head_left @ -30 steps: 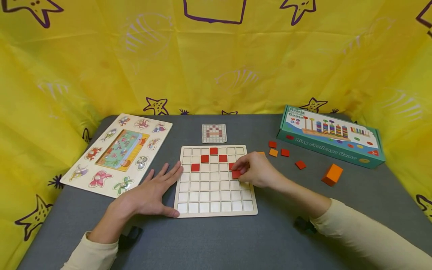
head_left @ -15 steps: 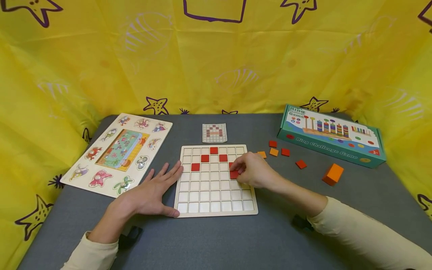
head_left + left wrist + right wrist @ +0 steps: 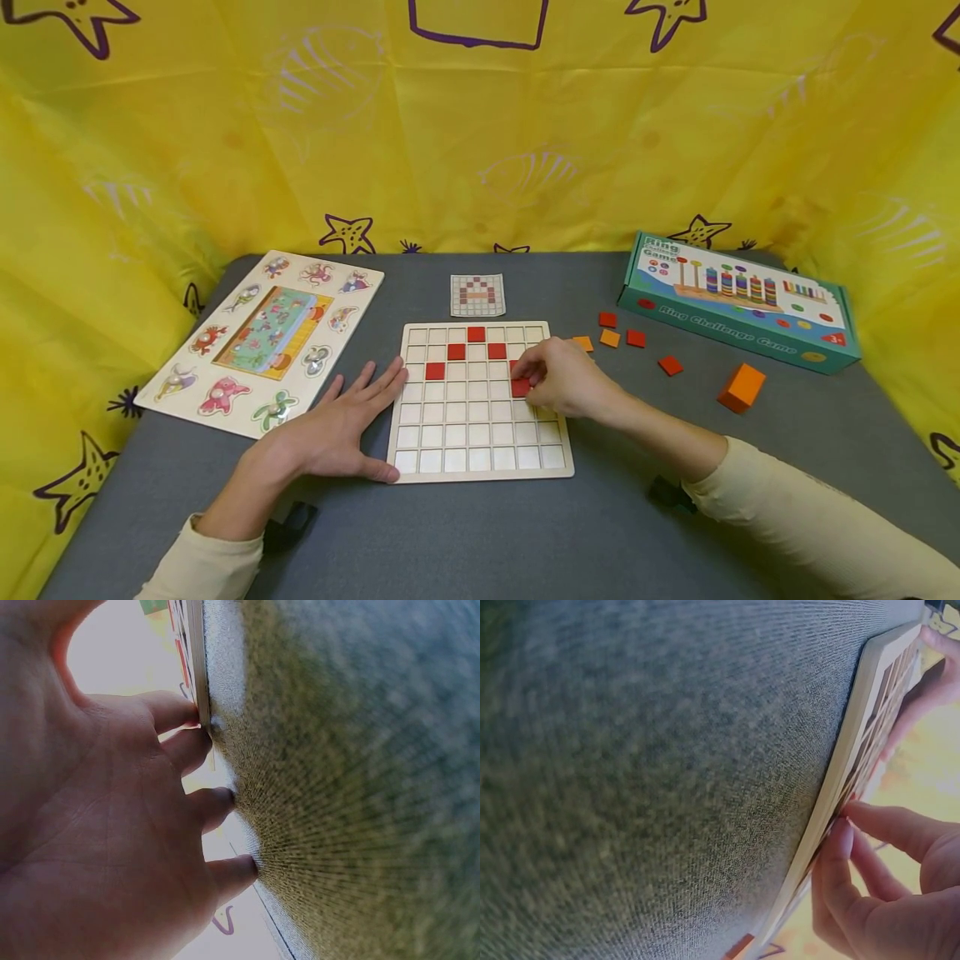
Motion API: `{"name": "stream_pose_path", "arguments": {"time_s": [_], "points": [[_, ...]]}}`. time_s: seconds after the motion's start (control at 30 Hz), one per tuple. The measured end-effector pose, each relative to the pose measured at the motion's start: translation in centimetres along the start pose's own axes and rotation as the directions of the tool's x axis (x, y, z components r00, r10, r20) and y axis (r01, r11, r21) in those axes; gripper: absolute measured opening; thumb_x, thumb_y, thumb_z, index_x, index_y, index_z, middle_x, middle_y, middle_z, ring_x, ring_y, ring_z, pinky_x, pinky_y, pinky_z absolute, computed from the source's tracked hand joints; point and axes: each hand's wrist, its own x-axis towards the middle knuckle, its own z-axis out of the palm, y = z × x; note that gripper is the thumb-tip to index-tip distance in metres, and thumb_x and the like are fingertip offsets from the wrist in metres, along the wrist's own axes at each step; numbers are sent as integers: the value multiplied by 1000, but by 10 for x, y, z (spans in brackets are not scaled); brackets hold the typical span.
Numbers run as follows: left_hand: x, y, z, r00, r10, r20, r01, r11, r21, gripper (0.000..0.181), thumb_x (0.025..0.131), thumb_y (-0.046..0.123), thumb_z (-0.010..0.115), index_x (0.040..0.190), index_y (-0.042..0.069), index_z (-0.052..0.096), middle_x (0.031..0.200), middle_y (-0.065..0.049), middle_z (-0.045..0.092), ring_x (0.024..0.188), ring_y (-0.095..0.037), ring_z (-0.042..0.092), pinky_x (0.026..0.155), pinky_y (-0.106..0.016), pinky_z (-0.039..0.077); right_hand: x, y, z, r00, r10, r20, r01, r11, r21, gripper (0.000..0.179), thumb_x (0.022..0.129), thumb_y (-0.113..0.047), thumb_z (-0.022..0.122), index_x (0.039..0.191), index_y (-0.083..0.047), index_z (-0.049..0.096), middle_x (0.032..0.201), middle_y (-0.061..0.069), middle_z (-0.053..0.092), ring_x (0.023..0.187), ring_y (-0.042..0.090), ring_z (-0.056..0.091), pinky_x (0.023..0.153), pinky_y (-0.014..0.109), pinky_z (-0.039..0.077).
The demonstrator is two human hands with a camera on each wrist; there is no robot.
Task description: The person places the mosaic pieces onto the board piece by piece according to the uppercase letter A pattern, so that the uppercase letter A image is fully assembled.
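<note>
A wooden grid board (image 3: 483,477) lies on the grey table, with several red square tiles (image 3: 435,371) set in its cells in a slanting pattern. My right hand (image 3: 573,379) is over the board's right side, pinching a red tile (image 3: 520,387) between thumb and fingertips at a cell; its fingers partly cover another red tile just behind. In the right wrist view the right hand's fingertips (image 3: 843,832) come together low over the board. My left hand (image 3: 337,433) lies with fingers spread, its thumb and a fingertip against the board's left edge.
A small pattern card (image 3: 477,296) lies behind the board. Loose red tiles (image 3: 636,338) and orange tiles (image 3: 610,338) are scattered to the right, near an orange block (image 3: 742,388) and a green game box (image 3: 738,304). A sea-animal puzzle (image 3: 258,346) occupies the left.
My right hand has shifted slightly left with the red tile, which now sits square over a cell just in front of another red tile. The left hand has not moved.
</note>
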Motion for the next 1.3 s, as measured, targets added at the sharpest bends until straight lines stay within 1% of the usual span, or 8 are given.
{"name": "stream_pose_path", "arguments": {"time_s": [0.3, 0.47, 0.67, 0.97, 1.1, 1.3], "points": [[1, 3, -1, 1000, -6, 7, 6, 1000, 2, 131, 73, 68, 84, 169, 16, 13, 177, -7, 4, 161, -47, 3, 120, -77, 3, -2, 2, -2, 1000, 7, 18, -8, 999, 43, 27, 75, 4, 79, 99, -9, 81, 89, 1, 75, 79, 14, 62, 73, 28, 53], [1, 1, 0, 1000, -9, 5, 9, 1000, 0, 131, 73, 67, 85, 169, 16, 13, 177, -6, 4, 161, -47, 3, 121, -76, 3, -5, 4, -5, 1000, 15, 11, -15, 999, 48, 26, 77, 2, 80, 100, -11, 82, 85, -1, 72, 78, 15, 61, 72, 29, 51], [0, -1, 1, 1000, -14, 1, 14, 1000, -2, 131, 73, 67, 85, 169, 16, 13, 177, -5, 4, 161, -46, 3, 121, -76, 2, -8, 10, -13, 999, 31, -37, -30, 999, 21, 27, 78, -1, 81, 101, -13, 82, 82, -2, 69, 76, 16, 61, 69, 30, 51], [-1, -1, 2, 1000, -11, -3, 11, 1000, 0, 130, 73, 67, 85, 169, 16, 13, 177, -5, 4, 161, -46, 3, 121, -76, 3, -14, 24, -24, 994, 74, -79, -70, 996, 58, 26, 79, -1, 82, 104, -8, 81, 86, 4, 71, 81, 19, 63, 66, 31, 53], [-1, 0, 1, 1000, -1, -8, 1, 1000, 5, 130, 73, 67, 85, 169, 16, 14, 177, -5, 4, 161, -46, 4, 120, -77, 4, -15, 32, -31, 989, 87, -120, -82, 996, 47, 25, 82, -4, 83, 106, -9, 81, 89, 5, 73, 84, 20, 64, 68, 31, 54], [-1, -1, 1, 1000, 3, -10, -3, 1000, 10, 130, 73, 67, 84, 169, 15, 14, 177, -5, 4, 161, -46, 5, 120, -77, 4, -16, 50, -46, 977, 102, -186, -97, 995, 37, 25, 83, -8, 83, 108, -10, 81, 91, 6, 73, 84, 20, 65, 71, 32, 52]]}}
